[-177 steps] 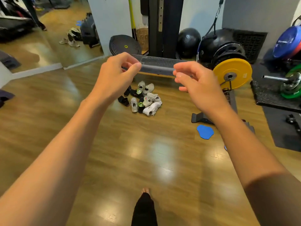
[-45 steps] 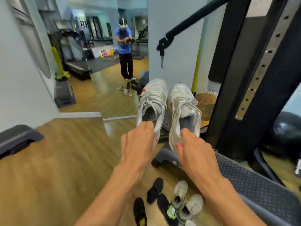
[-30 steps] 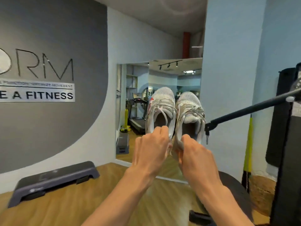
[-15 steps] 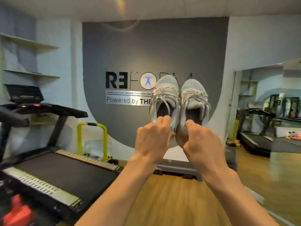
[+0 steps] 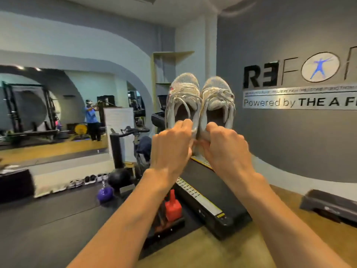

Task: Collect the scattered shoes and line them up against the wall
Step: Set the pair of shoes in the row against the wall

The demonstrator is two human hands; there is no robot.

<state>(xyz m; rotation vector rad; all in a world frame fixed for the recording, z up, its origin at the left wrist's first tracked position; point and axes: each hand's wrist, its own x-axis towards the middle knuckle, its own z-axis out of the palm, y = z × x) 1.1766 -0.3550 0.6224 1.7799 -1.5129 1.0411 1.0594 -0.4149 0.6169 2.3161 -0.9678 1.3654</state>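
Observation:
I hold a pair of pale grey knit sneakers up in front of me, toes pointing up. My left hand (image 5: 172, 146) grips the heel of the left sneaker (image 5: 183, 97). My right hand (image 5: 222, 146) grips the heel of the right sneaker (image 5: 218, 99). The two shoes touch side by side. Far off at the left, a row of several shoes (image 5: 87, 179) stands along the base of the mirrored wall.
A treadmill (image 5: 210, 202) lies just below my hands. A red kettlebell (image 5: 172, 206), a purple kettlebell (image 5: 105, 193) and a black ball (image 5: 118, 178) sit on the dark mat. An exercise bike (image 5: 133, 140) stands behind them. A grey step platform (image 5: 330, 204) lies at right.
My view has swung further left, from the logo wall toward the mirrored wall and exercise bike. Both hands keep the same hold on the sneakers.

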